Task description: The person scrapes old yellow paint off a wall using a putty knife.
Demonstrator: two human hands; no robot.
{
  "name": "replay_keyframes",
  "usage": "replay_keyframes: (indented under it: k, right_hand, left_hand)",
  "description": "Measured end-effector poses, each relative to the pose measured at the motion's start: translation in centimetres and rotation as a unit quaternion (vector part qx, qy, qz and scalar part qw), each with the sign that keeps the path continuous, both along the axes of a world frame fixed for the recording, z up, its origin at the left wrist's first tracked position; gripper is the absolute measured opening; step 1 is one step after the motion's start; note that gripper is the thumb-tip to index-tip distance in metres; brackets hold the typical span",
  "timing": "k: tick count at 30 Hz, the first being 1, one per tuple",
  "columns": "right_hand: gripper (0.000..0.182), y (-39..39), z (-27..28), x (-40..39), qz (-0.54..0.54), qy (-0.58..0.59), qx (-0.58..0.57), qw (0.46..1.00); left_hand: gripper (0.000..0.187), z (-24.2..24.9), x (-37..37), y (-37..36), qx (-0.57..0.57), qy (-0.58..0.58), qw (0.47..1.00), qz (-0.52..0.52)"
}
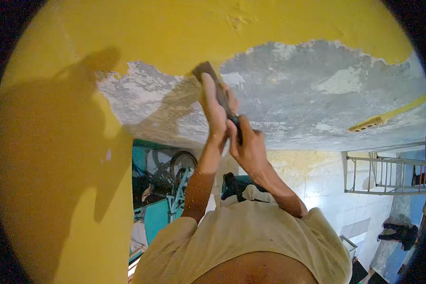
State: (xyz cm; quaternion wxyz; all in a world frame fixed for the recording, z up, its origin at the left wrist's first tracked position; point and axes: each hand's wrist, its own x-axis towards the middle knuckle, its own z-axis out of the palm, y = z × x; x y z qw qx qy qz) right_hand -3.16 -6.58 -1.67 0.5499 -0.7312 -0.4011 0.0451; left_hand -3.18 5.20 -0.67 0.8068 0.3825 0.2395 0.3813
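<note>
Fingers of the right hand (252, 147) wrap the near end of the flat tool (220, 93); the left hand (214, 118) grasps its middle, presumably for steadiness. Its tip stands where yellow paint (175, 42) borders grey plaster (284, 90).

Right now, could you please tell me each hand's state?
Left hand: holding the scraper along its blade.
Right hand: closed around the scraper's handle.

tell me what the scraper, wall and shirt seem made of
Scraper: possibly metal, dull finish; its long, thin, dark body suggests it, but blur leaves it open.
Wall: likely plaster or cement, matte, patchy grey past ragged yellow paint.
Shirt: soft matte fabric, judging by its folds; fibre unclear.
</note>
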Motion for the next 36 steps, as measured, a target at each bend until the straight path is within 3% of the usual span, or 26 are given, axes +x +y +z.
replay_keyframes:
  k: [2, 6, 8, 13, 16, 19, 21, 25, 26, 29, 33, 36]
  right_hand:
    - [0.009, -1.1, -0.9, 0.4, -0.002, 0.031, -0.029, 0.999]
    - [0.011, -3.2, -1.8, 0.6, -0.047, 0.032, -0.070, 0.996]
    - [0.013, -3.2, -1.2, 0.4, -0.035, 0.081, -0.106, 0.990]
    - [0.014, -1.8, -2.7, -1.1, -0.066, 0.051, -0.084, 0.993]
    - [0.018, -2.8, -3.2, 0.7, -0.023, 0.058, -0.067, 0.996]
    - [0.011, -1.9, -2.3, 0.1, -0.034, 0.066, -0.066, 0.995]
    - [0.013, -1.4, -3.3, -0.7, -0.036, 0.050, -0.034, 0.998]
    - [0.014, -3.1, -1.8, 0.9, -0.018, 0.044, -0.043, 0.998]
    - [0.013, -3.1, -1.7, 1.3, -0.021, 0.065, -0.066, 0.995]
    - [0.013, -1.9, -2.8, -0.3, -0.034, -0.013, -0.040, 0.999]
    - [0.013, -3.5, -1.0, 1.4, -0.005, 0.040, -0.057, 0.998]
    - [0.014, -2.1, -1.0, 1.3, -0.014, 0.025, -0.044, 0.999]
  left_hand:
    - [0.048, -0.5, 0.6, -2.1, 0.001, 0.054, 0.998, 0.018]
    - [0.045, -2.9, 1.6, -4.3, -0.063, 0.005, 0.997, -0.032]
    - [0.043, -2.0, 1.3, -4.3, -0.048, -0.019, 0.998, -0.048]
    - [0.049, -2.0, 0.4, -2.9, -0.009, 0.022, 0.993, -0.112]
    - [0.043, -1.9, 1.3, -4.0, -0.049, 0.023, 0.998, -0.043]
    - [0.044, -2.2, 0.8, -3.0, -0.024, -0.030, 0.996, -0.085]
    - [0.047, -2.6, 0.6, -2.9, -0.008, 0.025, 0.998, -0.054]
    - [0.049, -1.1, 1.8, -4.8, -0.067, 0.017, 0.998, -0.011]
    - [0.049, -2.2, 2.4, -4.6, -0.073, -0.032, 0.997, -0.020]
    - [0.050, -2.6, 0.9, -3.0, -0.025, -0.001, 0.998, -0.057]
    - [0.049, -1.6, 2.4, -5.0, -0.078, -0.037, 0.996, -0.002]
    - [0.048, -1.5, 2.6, -3.5, -0.034, -0.050, 0.998, -0.016]
